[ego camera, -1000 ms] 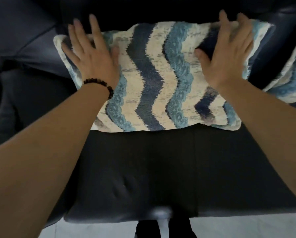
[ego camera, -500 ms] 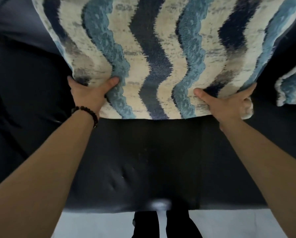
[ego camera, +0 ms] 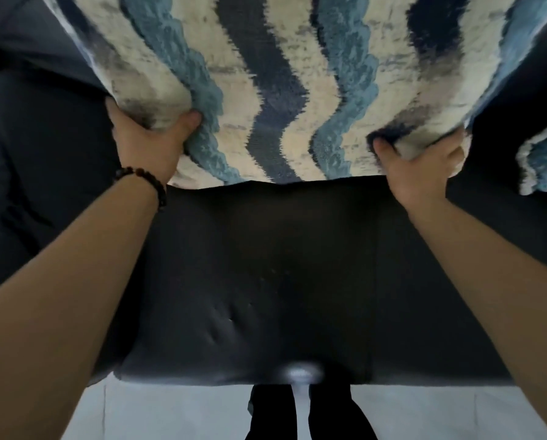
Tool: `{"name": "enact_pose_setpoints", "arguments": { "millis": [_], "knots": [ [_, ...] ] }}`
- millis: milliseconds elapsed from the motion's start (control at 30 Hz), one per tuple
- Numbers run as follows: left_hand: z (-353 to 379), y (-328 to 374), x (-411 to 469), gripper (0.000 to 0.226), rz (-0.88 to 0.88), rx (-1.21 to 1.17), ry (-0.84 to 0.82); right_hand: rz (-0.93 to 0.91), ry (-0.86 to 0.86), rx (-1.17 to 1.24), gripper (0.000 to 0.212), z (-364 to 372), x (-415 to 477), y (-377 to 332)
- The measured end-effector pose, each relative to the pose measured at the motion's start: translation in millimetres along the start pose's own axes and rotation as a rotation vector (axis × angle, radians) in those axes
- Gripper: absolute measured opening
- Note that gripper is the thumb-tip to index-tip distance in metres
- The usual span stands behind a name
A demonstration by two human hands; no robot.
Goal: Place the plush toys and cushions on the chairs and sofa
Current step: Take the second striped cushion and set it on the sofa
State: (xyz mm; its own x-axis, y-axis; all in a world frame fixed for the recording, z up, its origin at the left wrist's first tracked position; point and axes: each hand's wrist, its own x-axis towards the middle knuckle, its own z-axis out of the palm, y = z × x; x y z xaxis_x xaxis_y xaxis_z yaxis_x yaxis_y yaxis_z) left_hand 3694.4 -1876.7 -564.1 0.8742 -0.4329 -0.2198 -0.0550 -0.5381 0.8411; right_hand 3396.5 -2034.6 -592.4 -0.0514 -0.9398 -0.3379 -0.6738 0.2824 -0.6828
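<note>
Both hands grip the lower corners of the wavy-striped cushion (ego camera: 284,90): left hand (ego camera: 148,144) closed on the lower-left corner, thumb on the front face and fingers hidden behind the fabric; right hand (ego camera: 421,166) closed on the lower-right corner in the same way, fabric bunched under the thumb

Cushion: cream ground, vertical wavy bands in light blue and dark navy. It fills the upper part of the view, top edge out of frame. Its bottom edge runs just above the dark seat (ego camera: 265,281); cannot tell whether that edge touches the seat or hangs clear of it

Second cushion (ego camera: 541,163), same pattern, just right of the held cushion, beyond the right hand, only one corner visible

Beaded bracelet (ego camera: 145,182) on the left wrist, below the held cushion's left corner

Pale floor (ego camera: 170,414) in front of the seat, well below the held cushion; dark-clad legs (ego camera: 310,414) stand on it at centre
</note>
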Motion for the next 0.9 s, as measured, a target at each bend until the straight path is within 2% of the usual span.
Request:
{"name": "enact_pose_setpoints", "arguments": {
  "millis": [33,67,133,200,300,400,533,733,833,900],
  "knots": [
    [-1,8,-3,0.127,0.11,0.109,0.037,-0.015,0.026,-0.034,0.125,-1,-5,-6],
    [-1,17,-10,0.115,0.278,0.248,0.096,-0.103,0.084,-0.076,0.121,-1,-14,-11],
    [-1,35,-27,0.08,0.678,0.539,0.171,-0.464,0.203,-0.215,0.097,-1,-36,-23],
    [5,46,-25,0.061,0.918,0.782,0.127,-0.817,0.217,-0.391,0.073,4,-49,-46],
    [15,62,-2,0.06,0.862,0.959,0.061,-1.161,0.2,-0.599,0.067,27,-45,-98],
    [21,67,13,0.063,0.777,0.98,0.072,-1.335,0.148,-0.784,0.078,48,-27,-140],
    [29,66,24,0.066,0.701,0.998,0.06,-1.329,0.109,-0.985,0.096,18,32,-145],
    [42,67,31,0.067,0.752,1.022,0.017,-1.001,0.133,-1.1,0.1,-90,97,-75],
    [37,64,23,0.07,0.757,1.04,0.045,-0.886,0.178,-1.094,0.1,-85,91,-60],
    [29,54,13,0.081,0.811,1.043,0.063,-0.908,0.252,-1.006,0.102,-69,76,-51]
  ]
}}
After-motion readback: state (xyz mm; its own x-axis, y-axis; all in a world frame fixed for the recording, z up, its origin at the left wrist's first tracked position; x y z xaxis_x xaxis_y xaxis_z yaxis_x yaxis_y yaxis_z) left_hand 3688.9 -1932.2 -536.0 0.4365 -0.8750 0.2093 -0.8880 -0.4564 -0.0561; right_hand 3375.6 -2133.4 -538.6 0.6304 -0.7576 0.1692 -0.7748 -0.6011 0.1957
